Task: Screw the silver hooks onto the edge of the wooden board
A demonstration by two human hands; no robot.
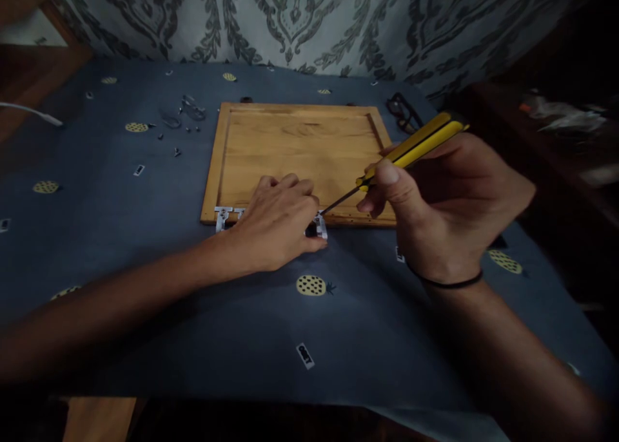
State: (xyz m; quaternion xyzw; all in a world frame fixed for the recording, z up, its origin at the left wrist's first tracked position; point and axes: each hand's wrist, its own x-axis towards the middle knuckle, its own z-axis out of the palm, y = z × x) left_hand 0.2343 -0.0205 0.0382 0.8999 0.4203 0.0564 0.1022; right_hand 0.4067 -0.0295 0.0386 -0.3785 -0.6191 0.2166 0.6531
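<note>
A wooden cabinet door panel (300, 152) lies flat on a blue cloth-covered table (145, 249). My left hand (278, 221) rests curled over a metal hinge (319, 226) at the panel's near edge, pressing it down; a second hinge (223, 215) shows to its left. My right hand (435, 203) grips a yellow-and-black screwdriver (416, 147), whose thin shaft slants down-left with its tip at the hinge by my left fingers.
Loose screws and small metal parts (186, 113) lie on the cloth at the back left. Dark eyeglasses (403, 112) sit past the panel's right corner. A white cable (33, 112) crosses the far left. Patterned curtain (309, 17) hangs behind.
</note>
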